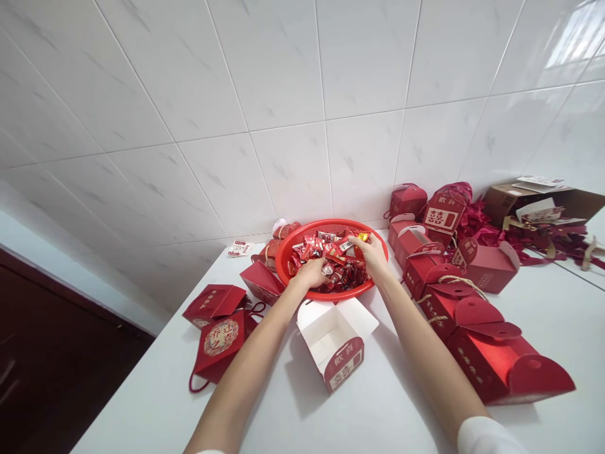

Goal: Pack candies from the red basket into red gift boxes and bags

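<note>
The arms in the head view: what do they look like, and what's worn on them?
The left hand and right hand are bare, with no gloves, watch or bracelet in view. A white sleeve shows by the right arm, a sliver of white by the left arm.

This looks like a room in a home, probably a kitchen: glossy marble-look wall tiles (pixel 302 82) fill twelve to three o'clock above a white bench (pixel 558 334) holding red gift boxes (pixel 491 359), with a dark wooden door (pixel 57 359) at eight o'clock.
</note>
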Motion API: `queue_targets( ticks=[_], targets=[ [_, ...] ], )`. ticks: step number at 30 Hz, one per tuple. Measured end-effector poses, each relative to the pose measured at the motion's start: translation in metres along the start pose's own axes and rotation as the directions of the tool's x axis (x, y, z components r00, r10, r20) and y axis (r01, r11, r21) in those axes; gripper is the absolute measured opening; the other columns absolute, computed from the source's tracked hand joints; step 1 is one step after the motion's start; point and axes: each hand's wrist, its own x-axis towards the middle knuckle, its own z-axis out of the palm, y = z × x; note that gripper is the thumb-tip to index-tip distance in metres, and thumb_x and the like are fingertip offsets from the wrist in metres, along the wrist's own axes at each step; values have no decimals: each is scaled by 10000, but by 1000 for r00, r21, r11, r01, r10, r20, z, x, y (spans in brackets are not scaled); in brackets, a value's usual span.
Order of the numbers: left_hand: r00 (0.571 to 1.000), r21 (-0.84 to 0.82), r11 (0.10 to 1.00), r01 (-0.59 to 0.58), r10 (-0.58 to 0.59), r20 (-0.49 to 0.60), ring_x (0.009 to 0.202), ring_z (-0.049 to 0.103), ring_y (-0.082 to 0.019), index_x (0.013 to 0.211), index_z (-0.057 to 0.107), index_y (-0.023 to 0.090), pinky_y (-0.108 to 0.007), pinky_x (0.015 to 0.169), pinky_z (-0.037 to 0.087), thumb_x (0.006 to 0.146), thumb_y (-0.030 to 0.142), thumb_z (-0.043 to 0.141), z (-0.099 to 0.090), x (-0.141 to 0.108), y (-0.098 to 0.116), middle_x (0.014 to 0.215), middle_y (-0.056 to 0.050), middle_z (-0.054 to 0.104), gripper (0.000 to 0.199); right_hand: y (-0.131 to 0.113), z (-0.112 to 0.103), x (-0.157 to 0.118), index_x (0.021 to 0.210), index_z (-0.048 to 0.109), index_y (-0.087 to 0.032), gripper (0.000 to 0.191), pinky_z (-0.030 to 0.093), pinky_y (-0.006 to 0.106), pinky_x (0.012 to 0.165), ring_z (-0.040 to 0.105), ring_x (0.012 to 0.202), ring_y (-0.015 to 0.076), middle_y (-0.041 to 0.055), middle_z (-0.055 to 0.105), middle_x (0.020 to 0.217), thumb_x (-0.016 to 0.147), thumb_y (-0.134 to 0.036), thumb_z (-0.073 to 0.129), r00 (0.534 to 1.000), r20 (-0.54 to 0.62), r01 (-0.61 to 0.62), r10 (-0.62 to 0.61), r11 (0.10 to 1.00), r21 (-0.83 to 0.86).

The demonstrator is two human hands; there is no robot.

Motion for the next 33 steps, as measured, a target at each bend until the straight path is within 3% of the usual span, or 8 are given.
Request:
queue_targets(
  ticks=[5, 11, 15, 17, 22, 25, 28, 33],
  targets=[
    [989, 38, 999, 26, -20, -146, 1249, 566, -303, 1295, 624, 219, -351, 980, 466, 806, 135, 627, -5, -9, 7, 1329, -154, 596, 497, 2, 0, 1, 827, 627, -213, 347, 544, 321, 712, 665, 740, 186, -18, 700, 780, 565, -323, 826, 1000, -18, -4, 4, 1000, 15],
    [997, 117, 993, -34, 25, 78, 1209, 584, -338, 1285, 645, 291, -376, 976, 481, 662, 353, 825, -4, -9, 9, 1288, -128, 601, 652, 2, 1, 0, 858, 650, -213, 358, 545, 337, 759, 677, 820, 203, 0, 723, 859, 565, -321, 825, 1000, -8, 10, -10, 1000, 4],
    [998, 110, 994, -29, 23, 53, 1174, 622, -304, 1221, 680, 277, -339, 946, 492, 693, 170, 773, -2, -7, 8, 1252, -104, 670, 547, 1, 0, -1, 874, 649, -205, 366, 544, 343, 776, 682, 823, 209, 8, 725, 872, 570, -323, 816, 1000, 3, 8, -8, 1000, 5],
    [1000, 80, 997, -10, 11, -10, 1185, 622, -286, 1203, 690, 253, -326, 943, 490, 751, 103, 688, -2, -6, 8, 1270, -106, 675, 477, 2, 0, 0, 859, 637, -205, 366, 544, 347, 769, 679, 802, 210, 5, 720, 854, 566, -329, 817, 1000, -10, 3, -3, 1000, -5],
    [956, -146, 987, 70, -108, -273, 1160, 640, -308, 1140, 728, 174, -379, 961, 491, 809, 49, 578, -3, -4, 2, 1222, -150, 702, 385, 3, -1, 1, 837, 618, -218, 353, 543, 351, 772, 671, 798, 211, -3, 708, 836, 573, -345, 813, 1000, -12, 6, -6, 1000, -25],
    [923, -337, 940, -58, -78, -376, 1110, 668, -276, 1079, 742, 198, -375, 992, 485, 802, 31, 592, -1, 0, -5, 1141, -103, 741, 356, 2, -1, 0, 837, 629, -218, 336, 541, 352, 782, 675, 826, 219, 7, 716, 858, 576, -334, 805, 1000, -12, 26, -26, 999, -28],
    [881, -511, 838, -190, -85, -466, 1126, 667, -265, 1186, 688, 218, -377, 994, 495, 772, 12, 632, 2, 5, -12, 1192, -85, 723, 465, 1, -1, 0, 841, 631, -215, 322, 538, 357, 798, 679, 839, 222, 15, 727, 875, 588, -327, 797, 999, -3, 47, -48, 998, -38],
    [861, -738, 611, -287, -173, -478, 1187, 640, -286, 1267, 636, 198, -409, 1024, 484, 724, 32, 705, 8, 16, -22, 1241, -124, 699, 572, 1, -1, 0, 876, 629, -206, 369, 542, 365, 802, 687, 858, 231, 24, 729, 891, 575, -327, 804, 999, 19, 36, -35, 999, -36]
  ],
)
